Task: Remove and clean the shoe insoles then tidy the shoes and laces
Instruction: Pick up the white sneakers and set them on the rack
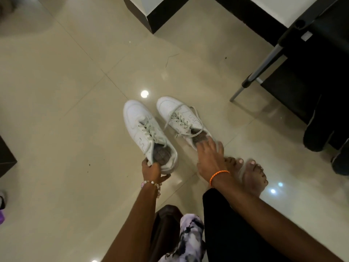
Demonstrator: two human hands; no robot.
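Glossy beige tiled floor (66, 129), light reflections on it. Two white sneakers side by side mid-floor, toes pointing away. Left hand (151, 170) grips heel of left sneaker (147, 133) — fingers curled round rim, thumb under sole. Right hand (209, 157) at heel opening of right sneaker (181, 116) — fingers reach into collar; whether they pinch anything, cannot tell. Laces (188, 120) loose, trailing over right sneaker's side. Bare feet (251, 174) just beside right hand. Black chair (302, 59) at floor's far right.
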